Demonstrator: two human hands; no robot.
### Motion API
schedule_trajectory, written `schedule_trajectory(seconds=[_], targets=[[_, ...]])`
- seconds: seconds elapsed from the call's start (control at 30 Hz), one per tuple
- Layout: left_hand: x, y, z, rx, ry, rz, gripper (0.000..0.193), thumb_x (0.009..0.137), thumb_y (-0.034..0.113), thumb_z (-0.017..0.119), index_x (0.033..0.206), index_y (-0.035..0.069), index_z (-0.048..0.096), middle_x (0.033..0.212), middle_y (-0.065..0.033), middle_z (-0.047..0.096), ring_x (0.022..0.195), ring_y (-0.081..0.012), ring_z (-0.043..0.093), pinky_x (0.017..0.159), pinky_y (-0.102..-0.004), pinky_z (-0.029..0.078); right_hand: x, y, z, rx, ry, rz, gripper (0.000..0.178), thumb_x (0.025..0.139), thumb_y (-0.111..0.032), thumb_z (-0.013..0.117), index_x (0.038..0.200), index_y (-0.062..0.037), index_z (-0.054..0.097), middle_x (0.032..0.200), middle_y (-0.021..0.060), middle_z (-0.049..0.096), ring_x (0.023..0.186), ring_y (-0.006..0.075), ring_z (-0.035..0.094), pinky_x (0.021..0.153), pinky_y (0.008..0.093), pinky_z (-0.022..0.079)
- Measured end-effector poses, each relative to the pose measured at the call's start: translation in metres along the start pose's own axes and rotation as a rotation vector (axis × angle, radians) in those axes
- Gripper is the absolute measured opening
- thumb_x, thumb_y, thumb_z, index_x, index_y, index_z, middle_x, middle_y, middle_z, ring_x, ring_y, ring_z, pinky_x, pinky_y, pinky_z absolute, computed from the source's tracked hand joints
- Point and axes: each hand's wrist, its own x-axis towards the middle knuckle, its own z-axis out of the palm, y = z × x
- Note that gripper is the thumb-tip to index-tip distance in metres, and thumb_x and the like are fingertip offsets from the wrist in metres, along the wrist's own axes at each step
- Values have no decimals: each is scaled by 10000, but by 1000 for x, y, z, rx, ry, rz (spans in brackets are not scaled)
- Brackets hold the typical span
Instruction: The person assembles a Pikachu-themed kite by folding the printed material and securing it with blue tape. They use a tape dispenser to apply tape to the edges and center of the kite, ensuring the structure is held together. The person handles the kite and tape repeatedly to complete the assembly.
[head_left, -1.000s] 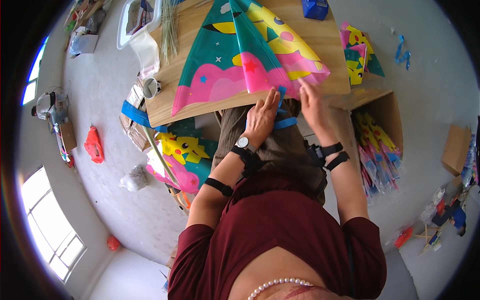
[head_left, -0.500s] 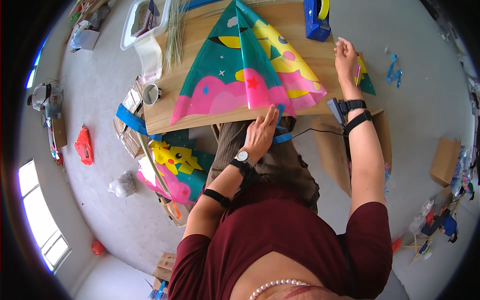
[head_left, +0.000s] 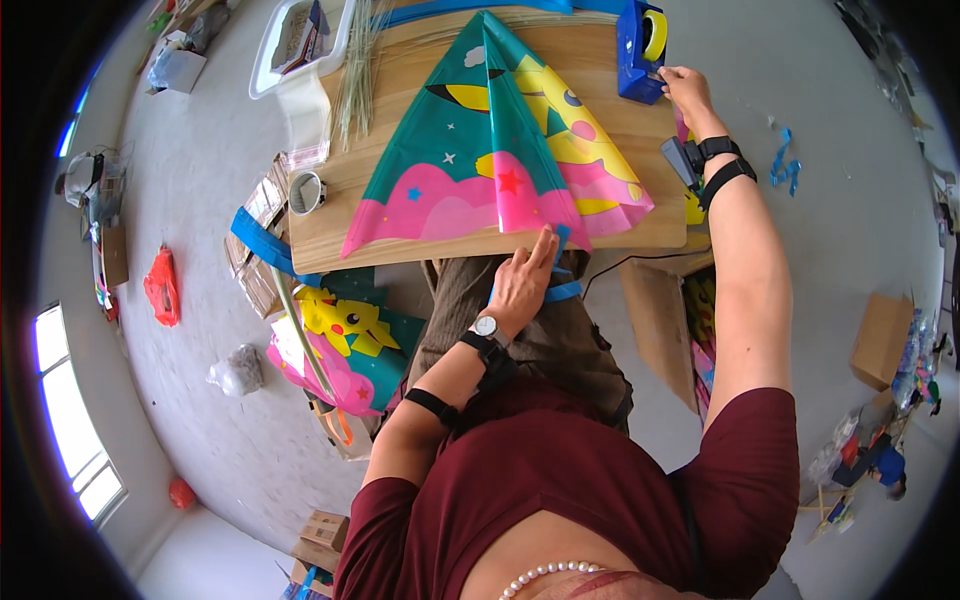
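A folded plastic kite [head_left: 490, 160], teal, pink and yellow with a cartoon print, lies on a low wooden board [head_left: 390, 245]. My left hand [head_left: 522, 280] presses its fingertips on the kite's near edge, where blue strips [head_left: 560, 292] hang off the board. My right hand [head_left: 683, 88] reaches to the board's far right corner and touches a blue tape dispenser [head_left: 640, 38] with a yellow roll. Both wrists wear black bands; the left also has a watch.
A bundle of thin sticks [head_left: 358, 60] and a tape roll [head_left: 306, 192] lie on the board's left. A white bin [head_left: 300, 40] sits beyond. More printed kites [head_left: 345, 345] pile on the floor at left; cardboard boxes [head_left: 885, 340] and clutter stand to the right.
My right hand left the kite's near edge and swung out to the far right, reaching the tape dispenser. My left hand stayed pressing on the kite's edge.
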Motion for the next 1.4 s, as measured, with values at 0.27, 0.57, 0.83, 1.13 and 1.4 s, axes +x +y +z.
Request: schedule_trajectory(seconds=[0.27, 0.57, 0.83, 1.13, 1.4], targets=[[-3, 0, 0, -12, 20, -26, 669, 796, -15, 591, 1459, 21, 514, 1547, -80, 463, 880, -253, 612, 776, -391, 580, -14, -26, -7, 184, -54, 191, 159, 956, -179, 724, 989, -23, 729, 877, 31, 686, 774, 128, 620, 738, 285, 541], [-1, 1, -1, -11, 38, -21, 673, 793, -16, 598, 1460, 27, 518, 1542, -73, 472, 864, -250, 611, 768, -391, 578, -2, 10, -11, 537, -149, 100, 117, 913, -104, 750, 935, -1, 698, 894, 57, 677, 768, 142, 628, 757, 275, 541], [0, 1, -1, -16, 36, -17, 661, 792, -20, 596, 1448, 31, 533, 1546, -67, 471, 876, -250, 619, 770, -397, 578, -11, 36, -1, 678, -156, -60, 119, 920, -82, 733, 1006, -3, 711, 934, 32, 685, 855, 132, 639, 842, 271, 529], [-1, 2, 0, 4, 24, -33, 638, 803, -11, 591, 1438, 34, 542, 1536, -58, 486, 872, -253, 625, 760, -395, 582, -32, 25, 17, 324, 54, 47, 182, 939, -154, 736, 1024, 7, 737, 913, 12, 709, 840, 94, 594, 796, 268, 490], [-1, 3, -6, 34, 0, -45, 641, 804, -11, 590, 1442, 35, 537, 1532, -67, 485, 888, -260, 632, 768, -399, 584, -28, 57, 60, 604, 202, -38, 295, 918, -282, 786, 997, 1, 750, 919, 4, 729, 855, 106, 618, 802, 301, 502]])
